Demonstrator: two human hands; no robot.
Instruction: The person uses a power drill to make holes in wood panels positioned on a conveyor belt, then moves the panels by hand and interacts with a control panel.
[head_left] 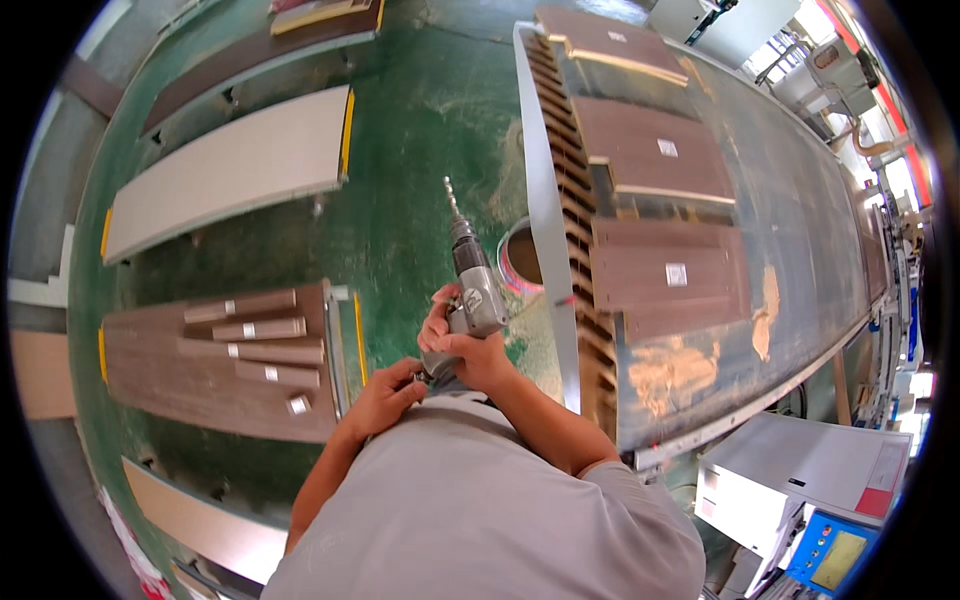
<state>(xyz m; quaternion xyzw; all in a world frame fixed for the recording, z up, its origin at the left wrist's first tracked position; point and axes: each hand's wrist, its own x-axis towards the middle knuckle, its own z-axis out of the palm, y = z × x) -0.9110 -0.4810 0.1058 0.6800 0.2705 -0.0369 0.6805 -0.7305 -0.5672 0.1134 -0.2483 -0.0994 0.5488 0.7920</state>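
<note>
A grey metal drill [480, 300] with a long bit [450, 192] is held in front of my body, its bit pointing forward and away. My right hand [472, 358] is wrapped round the drill's handle. At the bottom of the handle, my left hand [388, 398] pinches a small metal fitting [420, 377] with its fingers closed. The lower end of the handle is partly hidden by my hands and grey shirt. Beyond the drill, to its right, an open round bucket [522, 258] stands on the floor beside the machine table.
At right, a machine table [800, 230] with a slatted edge [570, 180] carries several brown panels [650, 150]. At left, low supports hold a pale panel [230, 170] and a brown board [150, 350] with several strips [270, 328]. A blue control panel [832, 552] stands lower right.
</note>
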